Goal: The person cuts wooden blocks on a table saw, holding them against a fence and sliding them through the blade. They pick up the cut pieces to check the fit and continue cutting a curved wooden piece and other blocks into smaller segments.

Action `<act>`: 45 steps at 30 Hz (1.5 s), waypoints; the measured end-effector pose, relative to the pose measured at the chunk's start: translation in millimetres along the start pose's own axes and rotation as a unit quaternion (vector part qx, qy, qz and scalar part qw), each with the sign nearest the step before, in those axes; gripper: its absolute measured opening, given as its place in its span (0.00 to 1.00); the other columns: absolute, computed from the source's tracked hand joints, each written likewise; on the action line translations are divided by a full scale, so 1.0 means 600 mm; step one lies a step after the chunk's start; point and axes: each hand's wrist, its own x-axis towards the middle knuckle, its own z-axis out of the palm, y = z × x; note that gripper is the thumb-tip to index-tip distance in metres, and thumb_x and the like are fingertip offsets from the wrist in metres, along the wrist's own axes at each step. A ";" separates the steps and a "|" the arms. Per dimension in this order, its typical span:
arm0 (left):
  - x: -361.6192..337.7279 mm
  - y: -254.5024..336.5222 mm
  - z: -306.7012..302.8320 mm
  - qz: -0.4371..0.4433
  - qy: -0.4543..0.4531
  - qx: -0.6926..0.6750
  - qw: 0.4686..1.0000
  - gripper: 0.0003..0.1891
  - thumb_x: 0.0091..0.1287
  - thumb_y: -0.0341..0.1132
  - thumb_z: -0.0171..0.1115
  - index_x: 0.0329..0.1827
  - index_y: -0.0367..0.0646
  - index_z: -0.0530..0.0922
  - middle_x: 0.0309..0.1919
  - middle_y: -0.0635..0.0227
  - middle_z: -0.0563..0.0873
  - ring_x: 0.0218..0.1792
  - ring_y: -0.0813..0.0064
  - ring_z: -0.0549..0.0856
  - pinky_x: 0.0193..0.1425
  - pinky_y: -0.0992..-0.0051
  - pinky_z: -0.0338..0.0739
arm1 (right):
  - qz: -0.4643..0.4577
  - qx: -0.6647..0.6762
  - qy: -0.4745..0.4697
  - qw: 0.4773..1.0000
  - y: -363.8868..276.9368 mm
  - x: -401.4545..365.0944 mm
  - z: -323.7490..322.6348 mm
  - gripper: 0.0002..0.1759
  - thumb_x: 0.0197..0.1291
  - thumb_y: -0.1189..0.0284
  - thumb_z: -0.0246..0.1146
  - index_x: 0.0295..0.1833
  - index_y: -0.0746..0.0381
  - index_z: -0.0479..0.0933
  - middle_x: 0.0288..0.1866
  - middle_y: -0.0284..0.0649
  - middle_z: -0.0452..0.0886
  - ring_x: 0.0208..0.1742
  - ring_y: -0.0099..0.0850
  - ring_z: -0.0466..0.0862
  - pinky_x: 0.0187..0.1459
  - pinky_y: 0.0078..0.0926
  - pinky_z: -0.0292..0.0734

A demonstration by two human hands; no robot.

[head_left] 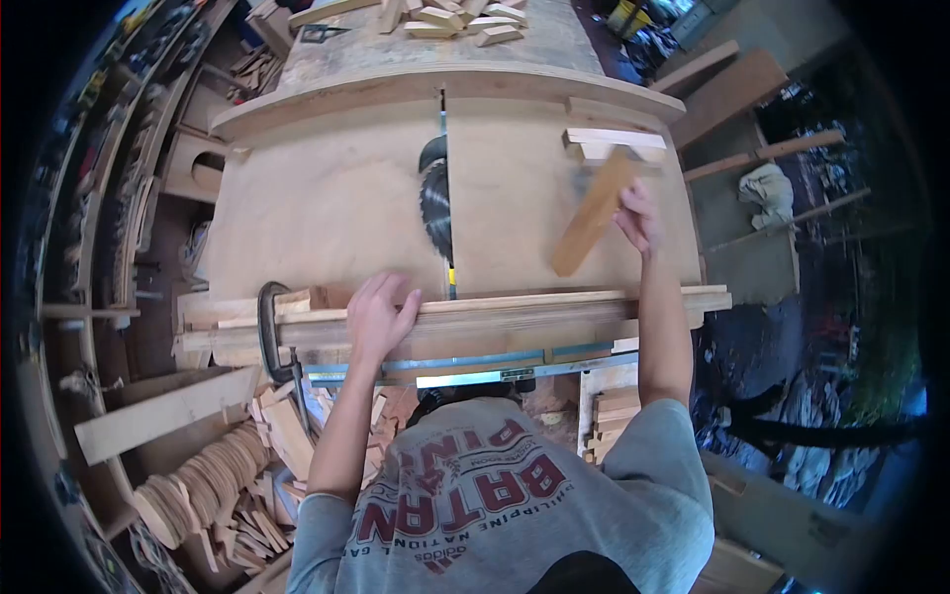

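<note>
In my right hand [638, 218] is a flat wooden board [592, 218], gripped at its right edge and held at a slant over the right side of the plywood saw table [317, 188]. The board is slightly blurred. My left hand [384, 315] rests on the long wooden fence [515, 309] along the near edge, fingers over its top and thumb apart. Between the hands, a toothed circular saw blade [435, 213] lies left of the slot. Beyond my right hand, pale wooden blocks [614, 144] lie near the table's right edge.
A black C-clamp [269, 337] grips the fence's left end. A curved wooden crosspiece [346, 94] spans the far side, with a heap of cut pieces [455, 18] behind it. Stacked wooden parts [203, 485] lie at lower left, and shelves [129, 168] line the left.
</note>
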 end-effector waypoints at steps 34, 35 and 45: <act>-0.067 0.028 0.000 0.039 0.079 -0.117 0.989 0.04 0.64 0.30 0.72 0.39 0.41 0.89 0.41 0.60 0.92 0.42 0.59 0.90 0.49 0.60 0.82 | 0.156 -0.455 -0.083 0.873 0.083 -0.113 0.086 0.27 0.58 0.83 0.77 0.65 0.58 0.89 0.57 0.42 0.87 0.54 0.39 0.90 0.61 0.33 0.84; -0.095 0.027 -0.014 0.073 0.078 -0.124 0.987 0.07 0.63 0.28 0.72 0.43 0.40 0.91 0.44 0.60 0.93 0.43 0.59 0.91 0.49 0.61 0.82 | 0.159 -0.449 -0.086 0.875 0.077 -0.106 0.106 0.27 0.58 0.83 0.77 0.65 0.58 0.89 0.57 0.42 0.87 0.54 0.39 0.90 0.61 0.33 0.84; -0.170 -0.010 -0.045 0.072 0.047 -0.056 0.995 0.11 0.58 0.32 0.75 0.45 0.46 0.91 0.43 0.68 0.90 0.43 0.63 0.87 0.47 0.64 0.82 | 0.183 -0.448 -0.143 0.864 0.076 -0.060 0.219 0.24 0.60 0.83 0.75 0.63 0.60 0.90 0.55 0.43 0.86 0.57 0.39 0.88 0.61 0.33 0.83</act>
